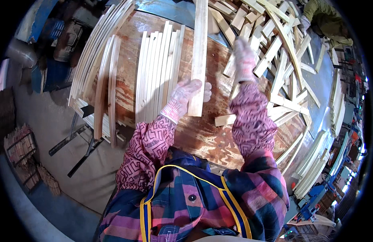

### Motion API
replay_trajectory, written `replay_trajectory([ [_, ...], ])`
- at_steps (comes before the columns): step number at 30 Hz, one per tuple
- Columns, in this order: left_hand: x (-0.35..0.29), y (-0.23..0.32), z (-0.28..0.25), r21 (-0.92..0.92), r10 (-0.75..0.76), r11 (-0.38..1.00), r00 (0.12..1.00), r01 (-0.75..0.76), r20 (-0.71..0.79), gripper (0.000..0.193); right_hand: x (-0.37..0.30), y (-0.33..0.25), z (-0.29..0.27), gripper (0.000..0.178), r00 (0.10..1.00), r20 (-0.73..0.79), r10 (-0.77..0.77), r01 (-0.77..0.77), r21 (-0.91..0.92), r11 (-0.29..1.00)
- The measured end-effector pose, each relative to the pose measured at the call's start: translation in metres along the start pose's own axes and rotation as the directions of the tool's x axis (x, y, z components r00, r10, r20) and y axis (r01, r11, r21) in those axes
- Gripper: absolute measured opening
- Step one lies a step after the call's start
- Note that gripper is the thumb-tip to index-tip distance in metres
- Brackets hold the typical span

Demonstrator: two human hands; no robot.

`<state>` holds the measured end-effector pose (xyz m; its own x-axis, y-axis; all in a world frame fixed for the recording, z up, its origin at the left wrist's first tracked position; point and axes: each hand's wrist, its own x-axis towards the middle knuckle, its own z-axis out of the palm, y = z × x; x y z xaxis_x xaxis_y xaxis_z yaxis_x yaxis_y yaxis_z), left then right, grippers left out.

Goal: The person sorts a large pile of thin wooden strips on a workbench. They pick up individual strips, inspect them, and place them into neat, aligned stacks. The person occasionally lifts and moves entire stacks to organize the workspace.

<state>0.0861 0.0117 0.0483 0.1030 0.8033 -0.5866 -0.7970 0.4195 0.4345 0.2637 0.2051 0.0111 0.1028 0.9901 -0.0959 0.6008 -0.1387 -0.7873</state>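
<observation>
My left hand (pixel 185 96), in a pale work glove, is closed around the near end of a long, flat wooden board (pixel 199 52). Its thumb lies on top, and the fingertips show past the board's right edge. The board points away from me over the brown worktable (pixel 212 139). My right hand (pixel 244 60), gloved the same way, is stretched forward at the left edge of a jumbled heap of wooden strips (pixel 271 52). Motion blurs it slightly; its fingers look extended, with nothing visible in them. Left of the board lies a row of straight strips (pixel 156 76) side by side.
Curved wooden strips (pixel 91 60) are stacked along the table's left side, with two more (pixel 112 80) beside them. Across the heap, at the far right, a co-worker's gloved hand (pixel 305 24) touches the wood. Further strips (pixel 313 165) lie stacked at right. Metal legs (pixel 79 143) stick out at lower left.
</observation>
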Motion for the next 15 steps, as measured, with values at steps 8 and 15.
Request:
replay_trajectory([
  [8,0.009,0.0,-0.068,-0.429,-0.084,0.761,0.73,0.486,0.678,0.09,0.1,-0.03,0.023,0.088,0.998,-0.017,0.064,-0.052,-0.801,0.596],
  [15,-0.04,0.036,-0.041,0.107,0.046,0.993,0.994,-0.056,0.098,0.05,0.098,-0.088,0.059,0.067,0.984,0.099,-0.146,0.171,-0.74,0.65],
])
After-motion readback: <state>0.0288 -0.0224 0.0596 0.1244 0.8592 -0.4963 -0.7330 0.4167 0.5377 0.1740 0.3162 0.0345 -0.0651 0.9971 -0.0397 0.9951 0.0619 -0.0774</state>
